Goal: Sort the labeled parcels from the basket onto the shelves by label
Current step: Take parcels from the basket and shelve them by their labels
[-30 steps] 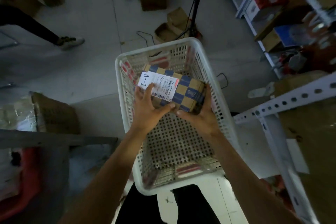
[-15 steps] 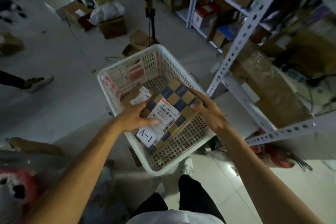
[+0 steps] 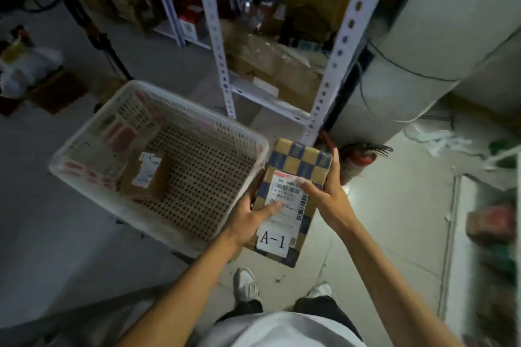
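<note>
My left hand point(image 3: 248, 217) and right hand point(image 3: 328, 194) both grasp the checkered parcel point(image 3: 293, 177), left thumb pressed on its white label point(image 3: 284, 211) marked A-1, right fingers curled round its right edge. The parcel is held in the air just right of the basket rim, over bare floor point(image 3: 380, 220) in front of my shoes. Ahead, the white shelving point(image 3: 338, 45) stands with its uprights close beyond the parcel's far edge. The white basket point(image 3: 84, 155) sits left of the parcel, holding 1 brown parcel point(image 3: 146, 175) against its left wall. A red extinguisher point(image 3: 363, 158) lies by the shelf foot
</note>
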### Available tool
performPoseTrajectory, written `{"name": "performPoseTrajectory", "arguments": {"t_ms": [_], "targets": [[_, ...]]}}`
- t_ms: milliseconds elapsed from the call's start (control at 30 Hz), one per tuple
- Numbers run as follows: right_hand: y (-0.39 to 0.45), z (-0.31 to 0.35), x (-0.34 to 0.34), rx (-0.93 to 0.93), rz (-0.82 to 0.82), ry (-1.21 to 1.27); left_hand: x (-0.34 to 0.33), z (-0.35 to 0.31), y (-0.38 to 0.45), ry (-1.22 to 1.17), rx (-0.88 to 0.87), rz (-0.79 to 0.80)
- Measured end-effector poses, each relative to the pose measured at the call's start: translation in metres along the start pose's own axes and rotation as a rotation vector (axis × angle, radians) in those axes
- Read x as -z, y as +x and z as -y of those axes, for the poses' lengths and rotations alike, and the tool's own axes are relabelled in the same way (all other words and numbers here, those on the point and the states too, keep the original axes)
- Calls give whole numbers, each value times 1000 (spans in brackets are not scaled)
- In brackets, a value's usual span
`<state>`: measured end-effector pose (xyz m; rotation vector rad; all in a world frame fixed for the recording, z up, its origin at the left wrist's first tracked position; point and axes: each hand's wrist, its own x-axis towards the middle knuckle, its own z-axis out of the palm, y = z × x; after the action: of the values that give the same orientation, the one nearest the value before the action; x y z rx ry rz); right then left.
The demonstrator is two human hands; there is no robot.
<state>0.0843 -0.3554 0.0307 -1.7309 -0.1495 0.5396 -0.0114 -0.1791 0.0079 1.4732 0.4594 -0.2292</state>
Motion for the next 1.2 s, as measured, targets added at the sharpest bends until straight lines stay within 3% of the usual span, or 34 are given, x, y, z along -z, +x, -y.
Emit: {"name": "performPoseTrajectory", "arguments": {"t_ms": [200,533,700,1200], "targets": [[-81,-40,94,28,-167,83,-137,-12,25,-39,-6,77],[-160,-67,265,-54,-691,247,-342,-56,35,227,-176,610],[-182,-71,328,-41,-861,215,-408,-67,50,339,-238,682],[-104,-12,489,39,-1162,87,-578,-171,192,277,-331,938]]}}
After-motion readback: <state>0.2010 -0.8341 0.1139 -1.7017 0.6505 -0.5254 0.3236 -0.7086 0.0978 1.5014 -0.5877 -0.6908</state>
